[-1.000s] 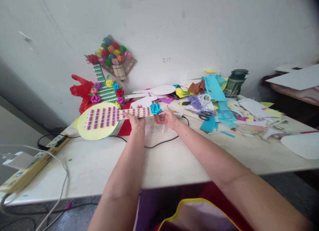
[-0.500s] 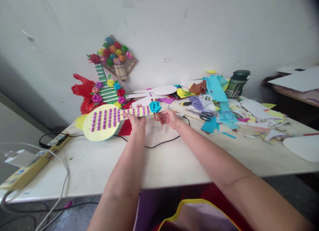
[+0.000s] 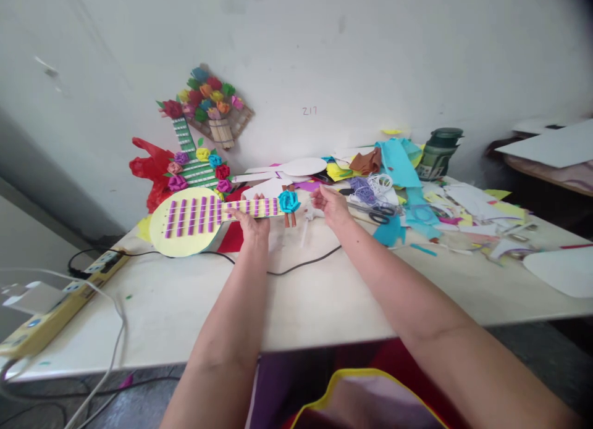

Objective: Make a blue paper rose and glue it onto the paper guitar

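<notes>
A pale yellow paper guitar [image 3: 157, 225] with purple strips on its body and neck is held up over the table. My left hand [image 3: 252, 224] grips it by the neck, thumb on top and fingers behind. At the head end of the neck sits a blue paper flower [image 3: 289, 201], with brown pegs [image 3: 290, 220] sticking out around it. To the right of the flower, apart from it, is my right hand [image 3: 332, 205]. Its fingers are loosely bent and spread, with nothing visible between them. A small whitish object [image 3: 309, 215], too unclear to name, lies just below those fingertips.
A green paper guitar with flowers [image 3: 197, 170] leans on the wall. Scissors [image 3: 377, 214], yarn [image 3: 364, 191], blue paper [image 3: 401, 163] and scraps cover the right side, before a green bottle [image 3: 440, 154]. A power strip [image 3: 55, 308] lies left; a black cable [image 3: 296, 270] crosses the table.
My right hand has moved right, away from the flower and pegs, with its fingers opening out. The guitar stays in my left hand, almost unmoved.
</notes>
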The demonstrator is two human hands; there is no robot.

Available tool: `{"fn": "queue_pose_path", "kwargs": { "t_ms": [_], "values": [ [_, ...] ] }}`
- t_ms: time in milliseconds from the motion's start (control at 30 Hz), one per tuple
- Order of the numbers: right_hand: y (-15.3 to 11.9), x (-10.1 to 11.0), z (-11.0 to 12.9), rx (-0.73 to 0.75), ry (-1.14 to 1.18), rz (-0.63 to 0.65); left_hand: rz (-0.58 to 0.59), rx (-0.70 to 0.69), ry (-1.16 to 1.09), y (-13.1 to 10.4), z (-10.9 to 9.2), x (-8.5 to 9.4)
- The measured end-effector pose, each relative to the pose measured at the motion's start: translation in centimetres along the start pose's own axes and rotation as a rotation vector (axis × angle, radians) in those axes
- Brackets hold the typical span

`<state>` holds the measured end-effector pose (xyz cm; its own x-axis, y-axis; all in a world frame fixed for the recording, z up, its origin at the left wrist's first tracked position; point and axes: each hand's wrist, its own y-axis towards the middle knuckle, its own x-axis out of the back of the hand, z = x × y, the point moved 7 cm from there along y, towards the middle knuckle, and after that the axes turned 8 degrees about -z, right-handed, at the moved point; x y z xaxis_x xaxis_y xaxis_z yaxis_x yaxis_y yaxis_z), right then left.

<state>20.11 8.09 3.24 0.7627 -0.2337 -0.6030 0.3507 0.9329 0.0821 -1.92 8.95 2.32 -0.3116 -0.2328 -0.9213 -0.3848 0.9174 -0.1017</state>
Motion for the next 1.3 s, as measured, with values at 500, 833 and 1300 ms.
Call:
{"fn": "queue_pose_path", "kwargs": {
  "t_ms": [500,833,1300],
  "values": [
    [-0.3,0.1,-0.8,-0.013,-0.188,-0.126,0.025,-0.002,0.031,-0.2,0.1,-0.4],
    [-2.0,-1.6,-3.0,-0.057,-0.494,0.048,0.108,-0.096,0.178,-0.9,-0.2,-1.6],
    [-2.1,-1.2,-2.9,-0.097,-0.406,-0.014,0.13,-0.104,0.202,-0.7,-0.2,-1.5]
  ]
}}
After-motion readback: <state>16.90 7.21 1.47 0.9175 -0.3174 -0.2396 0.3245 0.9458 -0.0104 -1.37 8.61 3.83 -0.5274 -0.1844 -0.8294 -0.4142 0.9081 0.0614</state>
